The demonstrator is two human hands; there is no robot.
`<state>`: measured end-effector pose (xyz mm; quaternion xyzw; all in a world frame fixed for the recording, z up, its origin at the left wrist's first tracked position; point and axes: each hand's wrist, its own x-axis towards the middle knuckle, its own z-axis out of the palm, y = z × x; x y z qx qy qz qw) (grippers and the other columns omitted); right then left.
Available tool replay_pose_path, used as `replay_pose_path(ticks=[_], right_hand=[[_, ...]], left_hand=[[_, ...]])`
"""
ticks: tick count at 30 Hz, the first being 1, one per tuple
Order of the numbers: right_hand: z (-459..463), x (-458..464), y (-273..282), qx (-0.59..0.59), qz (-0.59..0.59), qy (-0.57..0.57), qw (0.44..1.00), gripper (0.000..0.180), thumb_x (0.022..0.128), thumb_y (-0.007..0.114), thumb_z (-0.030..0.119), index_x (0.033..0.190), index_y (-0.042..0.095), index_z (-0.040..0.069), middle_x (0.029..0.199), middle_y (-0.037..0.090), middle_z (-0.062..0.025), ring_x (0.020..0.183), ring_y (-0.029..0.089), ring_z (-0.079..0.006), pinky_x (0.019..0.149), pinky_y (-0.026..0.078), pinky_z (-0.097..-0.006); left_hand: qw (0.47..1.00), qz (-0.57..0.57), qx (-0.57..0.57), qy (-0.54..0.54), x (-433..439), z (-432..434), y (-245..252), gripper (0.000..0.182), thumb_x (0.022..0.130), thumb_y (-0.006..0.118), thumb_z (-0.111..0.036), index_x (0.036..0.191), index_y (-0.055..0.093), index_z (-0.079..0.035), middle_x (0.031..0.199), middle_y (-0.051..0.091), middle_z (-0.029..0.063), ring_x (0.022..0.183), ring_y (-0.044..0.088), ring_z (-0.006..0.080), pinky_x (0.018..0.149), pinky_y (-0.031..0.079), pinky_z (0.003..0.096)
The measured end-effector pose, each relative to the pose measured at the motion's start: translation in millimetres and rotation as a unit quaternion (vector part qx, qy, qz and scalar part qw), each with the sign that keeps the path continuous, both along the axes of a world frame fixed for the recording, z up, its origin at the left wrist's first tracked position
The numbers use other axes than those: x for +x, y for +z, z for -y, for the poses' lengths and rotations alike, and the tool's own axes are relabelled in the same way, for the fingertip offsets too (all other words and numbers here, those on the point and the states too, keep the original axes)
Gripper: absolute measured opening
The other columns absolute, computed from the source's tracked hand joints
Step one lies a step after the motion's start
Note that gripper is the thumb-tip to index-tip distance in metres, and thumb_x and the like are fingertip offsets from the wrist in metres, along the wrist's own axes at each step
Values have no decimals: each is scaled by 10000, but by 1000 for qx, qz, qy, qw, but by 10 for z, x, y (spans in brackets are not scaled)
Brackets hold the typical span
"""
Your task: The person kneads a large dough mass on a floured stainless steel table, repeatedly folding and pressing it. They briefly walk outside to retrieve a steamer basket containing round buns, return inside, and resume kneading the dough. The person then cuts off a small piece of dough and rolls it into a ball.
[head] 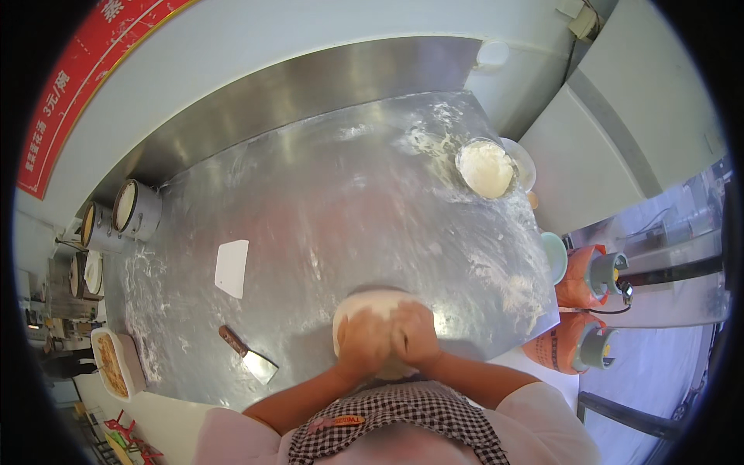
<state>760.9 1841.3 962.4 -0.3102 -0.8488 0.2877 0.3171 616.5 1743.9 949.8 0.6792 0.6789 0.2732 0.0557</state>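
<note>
A large pale lump of dough (381, 299) lies on the stainless steel worktable (279, 215), close in front of my checked apron. My left hand (365, 340) is on its left part, fingers curled over the dough. Right beside it, my right hand (414, 334) grips the right part, and the two hands meet in the middle. Much of the dough is hidden under the hands and wrists. To the left lies a scraper (250, 356) with a wooden handle and a metal blade. Farther up from it is a flat white dough scraper (231, 268).
A bowl of flour (487, 168) stands at the far right, with loose flour around it. Two round metal containers (138, 209) are at the back left. A white tub of filling (113, 363) sits at the left edge. Gas cylinders (581, 276) stand beyond the right edge.
</note>
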Motion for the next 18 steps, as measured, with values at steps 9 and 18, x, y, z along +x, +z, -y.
replay_pose_path(ticks=[9,18], right_hand=[[-1409,-928,-577,-31,216,-159,963,294,911,531,306,997,655,54,1112,629,-214,1054,569,-399,908,443,-503],[-1884,-640,94,-430,-32,-137,892,412,958,492,356,1155,663,37,959,694,-196,917,652,-369,846,509,-425]], left_hand=[[986,-31,-67,147,-626,-1677,-520,309,908,495,-307,1093,695,-161,1225,610,122,1143,543,326,1009,375,521],[939,228,-256,7,-874,-1422,830,332,937,595,-354,903,668,-32,675,624,127,646,605,271,626,479,346]])
